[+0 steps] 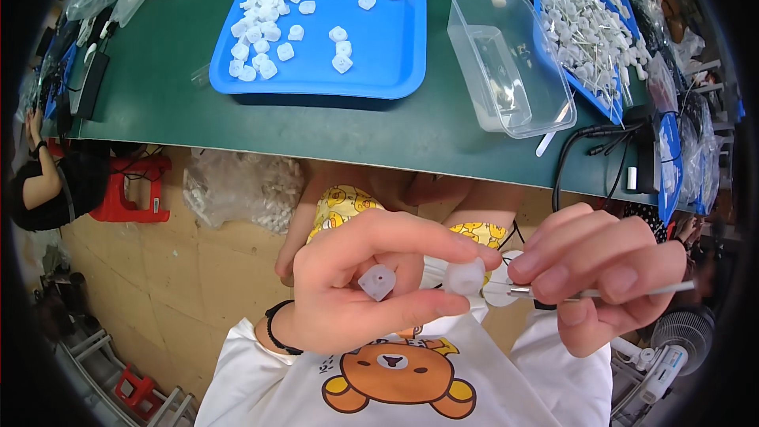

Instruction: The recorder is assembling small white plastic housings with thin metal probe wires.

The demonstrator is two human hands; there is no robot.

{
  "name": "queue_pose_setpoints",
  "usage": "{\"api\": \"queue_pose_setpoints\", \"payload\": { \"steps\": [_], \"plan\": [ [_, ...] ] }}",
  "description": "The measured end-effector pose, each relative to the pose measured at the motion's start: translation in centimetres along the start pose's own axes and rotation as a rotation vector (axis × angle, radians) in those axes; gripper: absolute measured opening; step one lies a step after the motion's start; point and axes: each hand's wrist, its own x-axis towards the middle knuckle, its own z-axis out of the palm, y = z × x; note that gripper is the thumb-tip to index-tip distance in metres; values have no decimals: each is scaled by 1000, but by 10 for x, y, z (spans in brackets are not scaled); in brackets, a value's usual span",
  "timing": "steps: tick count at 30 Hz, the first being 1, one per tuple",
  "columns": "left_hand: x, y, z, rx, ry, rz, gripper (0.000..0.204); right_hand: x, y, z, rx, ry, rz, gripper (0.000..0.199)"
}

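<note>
My left hand (344,312) is closed, pinching a small translucent white plastic piece (464,277) between thumb and index finger. A second such piece (377,282), faceted with a small hole in it, sits in the curl of the same hand's other fingers. My right hand (605,273) grips a thin rod-shaped tool (670,289) with a shiny metal sleeve near its front. The tool's thin tip points left, at the pinched piece. Whether the tip touches the piece or enters it, I cannot tell. Both hands are above my lap, in front of the table edge.
A blue tray (364,83) with many white pieces lies on the green table (316,130). Right of it stand a clear plastic box (518,115) and another blue tray (581,91) heaped with stemmed white parts. Black cables (565,162) hang over the edge. A fan (680,340) stands at lower right.
</note>
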Motion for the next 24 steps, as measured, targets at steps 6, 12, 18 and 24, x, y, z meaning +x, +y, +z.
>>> {"api": "queue_pose_setpoints", "payload": {
  "steps": [6, 12, 18, 24],
  "plan": [
    [2, 1, -7, 115, -88, 7, 36, -5, -7, 1, -83, 5, -11, 45],
    [1, 3, -9, 162, -135, -11, 36, -1, -7, 0, -160, -120, -25, 43],
    [-4, -1, -3, 8, -47, -65, 34, 3, -11, -4, -191, -202, -17, 42],
    [-3, 4, -2, 36, -43, -103, 32, -2, -6, 0, -126, -160, -54, 41]
  ]
}}
